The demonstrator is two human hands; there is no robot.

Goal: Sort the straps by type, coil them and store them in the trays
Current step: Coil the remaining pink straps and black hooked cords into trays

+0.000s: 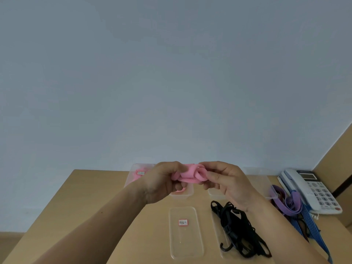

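Tray nearest [198,244] holds a label [183,222]; far-left tray [131,168] holds pink straps [135,177].

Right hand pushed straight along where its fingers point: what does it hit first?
The right hand points leftward, so beyond the pink strap it pinches, it would likely meet the left hand; depth is unclear.

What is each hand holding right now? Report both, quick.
Left hand: grips the pink strap.
Right hand: pinches the same pink strap.
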